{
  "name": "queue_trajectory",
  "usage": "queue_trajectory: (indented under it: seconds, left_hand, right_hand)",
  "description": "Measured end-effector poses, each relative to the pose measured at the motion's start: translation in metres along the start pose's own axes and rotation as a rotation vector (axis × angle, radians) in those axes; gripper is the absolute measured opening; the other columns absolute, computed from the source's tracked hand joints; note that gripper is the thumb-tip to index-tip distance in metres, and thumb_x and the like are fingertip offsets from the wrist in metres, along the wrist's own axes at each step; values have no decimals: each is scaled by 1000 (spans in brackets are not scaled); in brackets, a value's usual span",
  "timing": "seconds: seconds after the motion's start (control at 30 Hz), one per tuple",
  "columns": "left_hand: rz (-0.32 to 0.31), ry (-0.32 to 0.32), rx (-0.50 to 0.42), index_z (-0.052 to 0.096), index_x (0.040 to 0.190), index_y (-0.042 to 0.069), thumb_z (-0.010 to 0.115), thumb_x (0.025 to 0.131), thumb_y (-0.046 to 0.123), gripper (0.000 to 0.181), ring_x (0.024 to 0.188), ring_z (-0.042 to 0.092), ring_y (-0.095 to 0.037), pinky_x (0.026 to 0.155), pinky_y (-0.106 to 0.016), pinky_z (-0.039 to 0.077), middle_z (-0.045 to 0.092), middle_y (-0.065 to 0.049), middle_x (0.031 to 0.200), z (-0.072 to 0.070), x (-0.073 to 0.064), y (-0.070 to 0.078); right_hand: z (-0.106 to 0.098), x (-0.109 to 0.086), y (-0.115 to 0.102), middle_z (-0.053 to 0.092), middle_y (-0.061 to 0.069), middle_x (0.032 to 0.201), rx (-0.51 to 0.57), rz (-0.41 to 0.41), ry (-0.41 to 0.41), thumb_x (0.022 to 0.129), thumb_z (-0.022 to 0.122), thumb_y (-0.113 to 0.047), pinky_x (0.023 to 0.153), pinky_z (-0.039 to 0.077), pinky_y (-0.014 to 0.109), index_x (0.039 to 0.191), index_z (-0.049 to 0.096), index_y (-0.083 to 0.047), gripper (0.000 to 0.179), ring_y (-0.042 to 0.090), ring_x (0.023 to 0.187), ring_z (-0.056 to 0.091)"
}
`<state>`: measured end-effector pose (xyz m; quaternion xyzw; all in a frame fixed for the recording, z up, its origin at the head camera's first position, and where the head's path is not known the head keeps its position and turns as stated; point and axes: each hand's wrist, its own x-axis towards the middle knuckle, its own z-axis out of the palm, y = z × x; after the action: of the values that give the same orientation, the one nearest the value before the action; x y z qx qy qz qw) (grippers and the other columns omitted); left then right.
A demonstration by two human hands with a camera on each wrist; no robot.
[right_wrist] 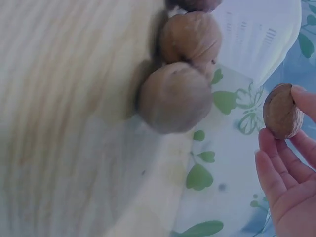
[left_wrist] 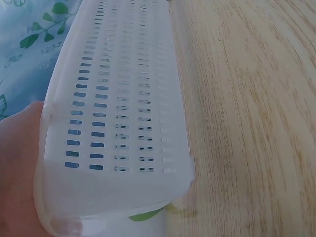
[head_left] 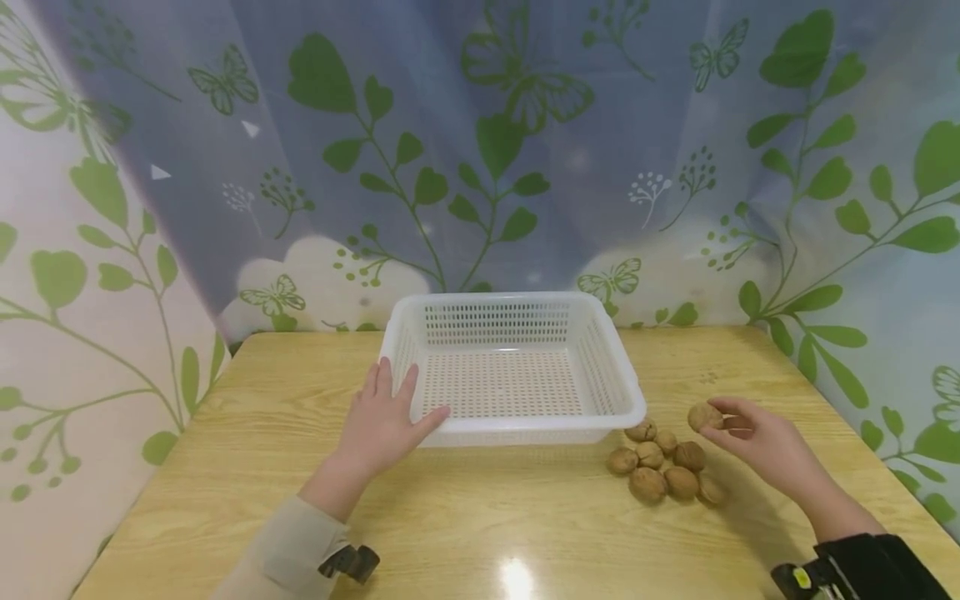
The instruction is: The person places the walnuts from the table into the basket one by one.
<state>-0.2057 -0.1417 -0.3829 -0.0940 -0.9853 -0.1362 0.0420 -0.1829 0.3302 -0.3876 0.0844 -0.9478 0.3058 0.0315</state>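
A white perforated plastic basket (head_left: pixel 525 426) sits on the table with nothing inside it. My left hand (head_left: pixel 378 433) rests on its near left corner, fingers spread over the rim and thumb along the front edge. In the left wrist view the slotted basket wall (left_wrist: pixel 111 190) fills the middle, and only part of that hand (left_wrist: pixel 17 168) shows. To the right of the basket, my right hand (head_left: pixel 772 454) pinches a walnut (head_left: pixel 703 416) between thumb and fingertips, raised off the table. Several walnuts (head_left: pixel 681 482) lie bunched just below it, by the basket's near right corner.
The wooden table (head_left: pixel 480 517) extends on both sides of the basket and in front of it. A curtain printed with leaves and butterflies (head_left: pixel 525 167) hangs right behind the table and along its sides. Small crumbs (head_left: pixel 708 378) lie at the table's right.
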Motion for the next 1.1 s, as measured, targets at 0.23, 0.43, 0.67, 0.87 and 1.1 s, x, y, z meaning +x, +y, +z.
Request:
queue_trajectory:
  seconds: [0.23, 0.43, 0.67, 0.87, 1.1]
  left_hand:
    - [11, 24, 18, 28, 146, 5, 36, 86, 70, 89, 136, 9, -46, 102, -61, 23, 8, -32, 149, 0, 1, 0]
    - [8, 31, 7, 27, 147, 6, 33, 85, 73, 92, 137, 7, -45, 103, -61, 22, 7, -32, 149, 0, 3, -1]
    - [3, 24, 10, 27, 147, 7, 33, 85, 73, 91, 137, 7, -45, 103, -61, 22, 7, -31, 149, 0, 2, -1]
    - [3, 16, 9, 27, 147, 7, 33, 86, 72, 90, 137, 6, -44, 104, -60, 21, 6, -31, 149, 1, 2, -1]
    - [10, 15, -2, 27, 147, 6, 34, 86, 71, 89, 137, 6, -45, 103, -61, 21, 7, -31, 149, 2, 1, -1]
  right_hand:
    - [-2, 6, -14, 50, 26, 128, 37, -27, 15, 91, 59, -39, 80, 49, 51, 134, 45, 1, 60, 42, 105, 56]
    - [-6, 15, -31, 51, 26, 127, 58, -70, 35, 92, 59, -35, 81, 48, 52, 134, 45, 1, 57, 41, 104, 56]
    - [-8, 26, -51, 52, 23, 127, 85, -49, 8, 90, 58, -43, 81, 49, 51, 136, 44, -2, 63, 40, 107, 55]
    - [-5, 37, -63, 52, 22, 127, 109, -77, 11, 90, 59, -41, 82, 49, 51, 135, 46, -1, 61, 39, 106, 56]
    - [3, 52, -75, 56, 20, 123, 147, -116, 4, 89, 62, -36, 83, 48, 49, 131, 50, -2, 55, 36, 104, 58]
